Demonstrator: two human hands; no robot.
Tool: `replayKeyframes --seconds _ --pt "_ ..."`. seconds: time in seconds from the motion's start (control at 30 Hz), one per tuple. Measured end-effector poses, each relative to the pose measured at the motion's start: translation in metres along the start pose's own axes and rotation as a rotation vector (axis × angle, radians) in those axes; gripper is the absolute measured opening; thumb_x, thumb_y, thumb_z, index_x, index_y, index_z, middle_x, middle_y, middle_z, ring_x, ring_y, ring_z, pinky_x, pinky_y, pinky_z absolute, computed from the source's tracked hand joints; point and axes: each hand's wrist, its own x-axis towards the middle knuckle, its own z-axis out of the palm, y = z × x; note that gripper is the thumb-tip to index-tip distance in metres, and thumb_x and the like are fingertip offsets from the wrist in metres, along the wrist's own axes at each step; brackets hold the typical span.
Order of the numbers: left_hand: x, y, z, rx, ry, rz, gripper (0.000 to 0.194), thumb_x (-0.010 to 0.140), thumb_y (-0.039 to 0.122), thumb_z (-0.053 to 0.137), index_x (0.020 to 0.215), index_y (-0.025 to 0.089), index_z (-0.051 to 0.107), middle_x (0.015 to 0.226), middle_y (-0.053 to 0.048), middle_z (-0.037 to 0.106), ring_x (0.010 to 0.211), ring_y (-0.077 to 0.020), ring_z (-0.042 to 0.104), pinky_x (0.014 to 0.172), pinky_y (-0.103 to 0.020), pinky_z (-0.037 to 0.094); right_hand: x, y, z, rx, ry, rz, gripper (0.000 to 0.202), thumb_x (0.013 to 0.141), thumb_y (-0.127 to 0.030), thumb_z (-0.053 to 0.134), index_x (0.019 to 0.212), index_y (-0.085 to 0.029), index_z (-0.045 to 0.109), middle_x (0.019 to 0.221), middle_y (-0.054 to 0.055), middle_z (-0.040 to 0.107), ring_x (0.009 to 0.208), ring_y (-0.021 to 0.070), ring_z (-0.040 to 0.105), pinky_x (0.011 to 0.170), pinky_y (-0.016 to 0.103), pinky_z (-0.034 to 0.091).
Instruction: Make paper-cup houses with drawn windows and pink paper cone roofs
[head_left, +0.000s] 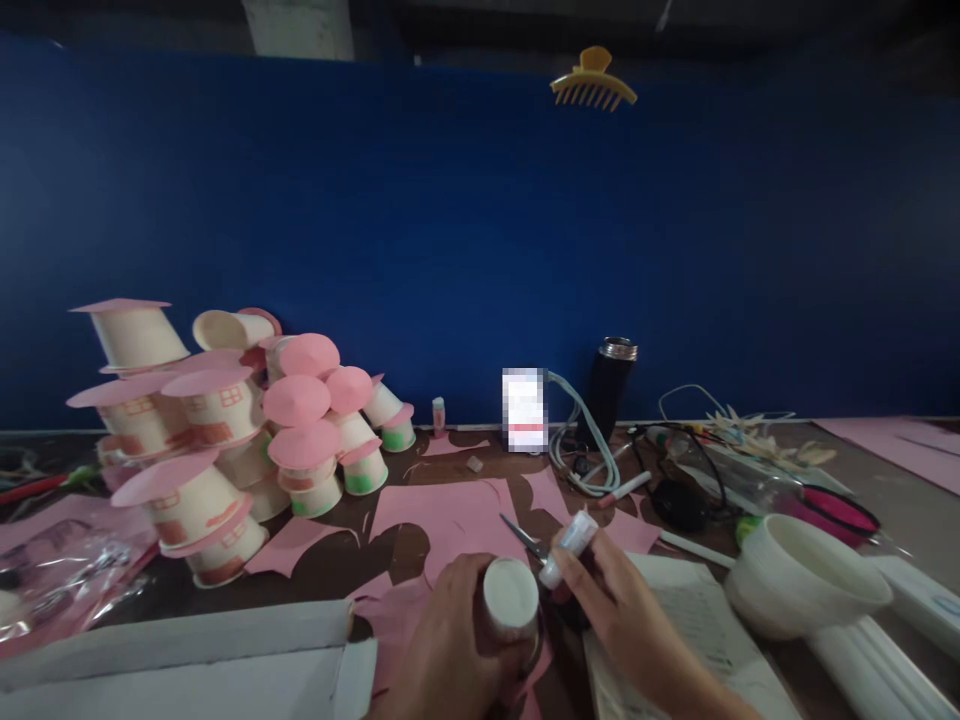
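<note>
My left hand point(457, 625) is wrapped around a small paper cup point(511, 593), whose round white end faces up. Close by on the right, my right hand point(622, 590) grips a white glue stick point(568, 550), held tilted beside the cup. Whether the glue stick touches the cup I cannot tell. Behind both hands lie scissors point(523, 537), partly hidden by the right hand, on cut pink paper point(442, 515). To the left, several paper cups with pink paper roofs point(214, 395) are stacked; some have windows and doors drawn on them, others green marks.
A white open box point(247, 650) lies front left beside plastic wrapping point(67, 560). At the back stand a small glue bottle point(439, 415), a blurred-out phone-like object point(525, 410), a cable point(600, 465) and a black flask point(611, 390). A white bowl-shaped cup point(802, 575) and papers point(690, 610) are on the right.
</note>
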Motion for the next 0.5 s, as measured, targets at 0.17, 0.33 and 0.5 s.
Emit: replayKeyframes --seconds 0.17,0.33,0.5 --pt "-0.0015 0.0021 -0.0015 -0.055 -0.049 -0.043 0.058 0.058 0.017 0.067 0.114 0.020 0.052 0.113 -0.007 0.062 0.103 -0.0245 0.056 0.089 -0.034 0.043 -0.0033 -0.0026 -0.0011 0.104 -0.029 -0.039 0.027 0.092 -0.045 0.044 0.095 -0.020 0.055 0.077 0.002 0.061 0.072 0.0176 0.058 0.066 0.027 0.047" --pt "-0.0011 0.0062 -0.0019 -0.048 -0.042 -0.029 0.056 0.058 0.015 0.065 0.113 0.020 0.053 0.113 -0.007 0.063 0.105 -0.0254 0.056 0.092 -0.035 0.043 -0.0052 -0.0007 0.0001 -0.001 -0.021 -0.135 0.020 0.093 -0.039 0.045 0.094 -0.021 0.052 0.082 0.002 0.061 0.076 0.0177 0.057 0.072 0.027 0.047" --pt "-0.0013 0.0043 -0.0008 -0.092 -0.052 0.012 0.057 0.059 0.016 0.067 0.114 0.019 0.052 0.116 -0.008 0.062 0.108 -0.0244 0.055 0.097 -0.035 0.041 -0.0044 0.0023 0.0014 -0.034 -0.028 -0.176 0.017 0.094 -0.037 0.045 0.095 -0.021 0.051 0.086 0.003 0.060 0.079 0.0172 0.057 0.075 0.027 0.046"
